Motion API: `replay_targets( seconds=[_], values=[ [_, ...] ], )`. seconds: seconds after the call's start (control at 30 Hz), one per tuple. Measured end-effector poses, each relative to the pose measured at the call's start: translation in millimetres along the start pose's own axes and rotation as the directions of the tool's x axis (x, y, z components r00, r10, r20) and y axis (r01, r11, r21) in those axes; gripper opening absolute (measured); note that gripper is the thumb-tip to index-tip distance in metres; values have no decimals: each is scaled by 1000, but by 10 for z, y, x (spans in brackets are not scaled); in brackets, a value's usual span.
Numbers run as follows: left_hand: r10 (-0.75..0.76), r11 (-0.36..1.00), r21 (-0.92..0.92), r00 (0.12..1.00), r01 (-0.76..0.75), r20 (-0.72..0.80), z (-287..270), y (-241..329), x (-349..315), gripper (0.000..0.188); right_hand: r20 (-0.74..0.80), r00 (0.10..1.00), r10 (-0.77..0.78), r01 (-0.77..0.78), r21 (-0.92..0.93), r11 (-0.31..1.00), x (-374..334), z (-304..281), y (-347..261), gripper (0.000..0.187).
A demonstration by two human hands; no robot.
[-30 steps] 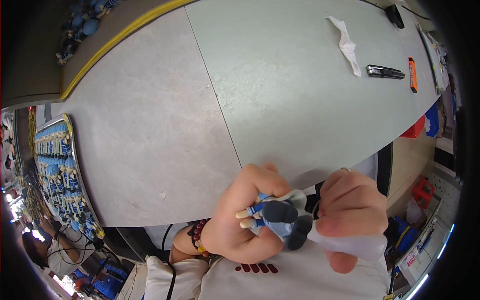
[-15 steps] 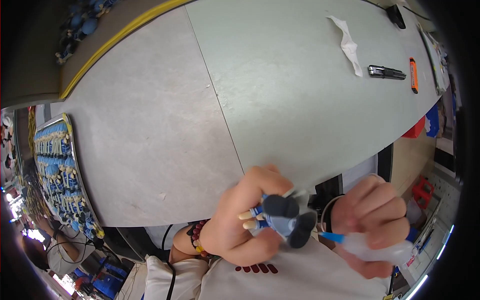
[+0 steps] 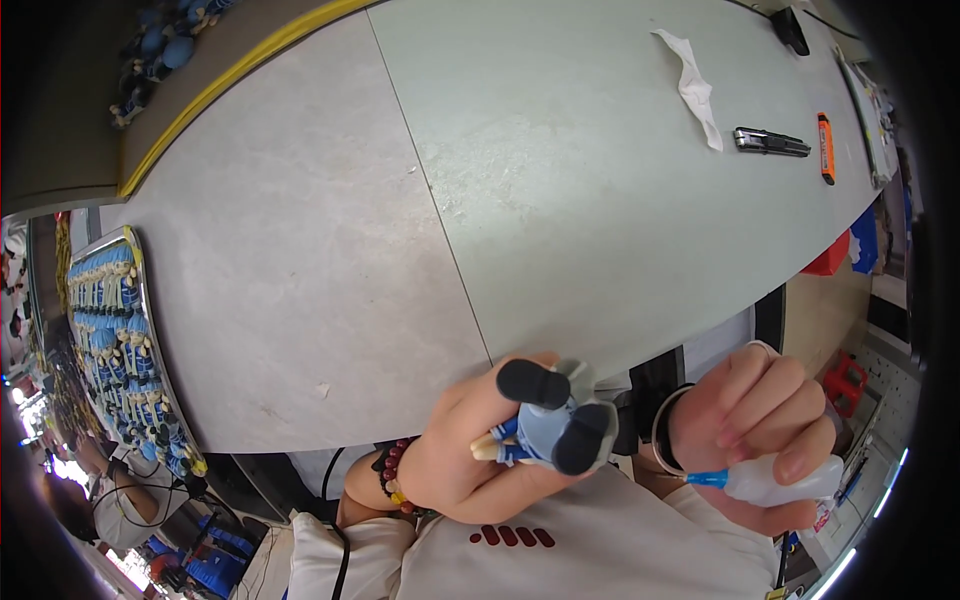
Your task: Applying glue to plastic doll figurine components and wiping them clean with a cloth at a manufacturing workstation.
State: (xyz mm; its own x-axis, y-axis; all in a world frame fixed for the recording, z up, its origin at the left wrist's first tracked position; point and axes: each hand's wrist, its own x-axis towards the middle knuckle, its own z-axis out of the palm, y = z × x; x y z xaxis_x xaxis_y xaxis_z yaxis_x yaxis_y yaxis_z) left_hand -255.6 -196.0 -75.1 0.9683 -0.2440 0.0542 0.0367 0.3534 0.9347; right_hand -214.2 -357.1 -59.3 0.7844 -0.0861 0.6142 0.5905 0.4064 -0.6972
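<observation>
In my left hand (image 3: 465,440), just off the table's near edge, lies a small toy figure (image 3: 545,428) with blue clothes, black shoe soles and pale limbs. Its soles face up toward me, and my fingers wrap round its body, hiding the head. To the right, my right hand (image 3: 760,420) grips a small translucent squeeze bottle (image 3: 780,482) with a blue nozzle and a thin tip. That tip points left toward the figure, with a gap between them.
A tray (image 3: 150,330) of several similar blue figures stands at the left table edge. Across the table (image 3: 560,200) lie a white paper strip (image 3: 692,90), a black utility knife (image 3: 772,142) and an orange case (image 3: 826,148). More figures (image 3: 165,55) sit behind the yellow edge (image 3: 250,75). A person (image 3: 130,500) works at lower left.
My left hand has shifted slightly left and turned the figure, so its soles sit differently. My right hand has drawn the bottle to the right, away from the figure.
</observation>
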Motion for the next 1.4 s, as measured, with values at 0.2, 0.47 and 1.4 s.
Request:
replay_targets(
  seconds=[0.2, 0.47, 1.4],
  values=[
    [-23, 1000, 17, 999, 24, -34, 24, 31, 16, 26, 8, 999, 36, -36, 35, 999, -8, -40, 16, 31],
    [-12, 998, 55, 998, 15, -69, 23, -14, -30, 26, 44, 997, 62, -64, 38, 997, 0, -65, 16, 32],
    [115, 984, 138, 993, -116, 19, 14, -30, 17, 37, 23, 995, 94, -96, 54, 994, -21, -27, 14, 31]
  ],
)
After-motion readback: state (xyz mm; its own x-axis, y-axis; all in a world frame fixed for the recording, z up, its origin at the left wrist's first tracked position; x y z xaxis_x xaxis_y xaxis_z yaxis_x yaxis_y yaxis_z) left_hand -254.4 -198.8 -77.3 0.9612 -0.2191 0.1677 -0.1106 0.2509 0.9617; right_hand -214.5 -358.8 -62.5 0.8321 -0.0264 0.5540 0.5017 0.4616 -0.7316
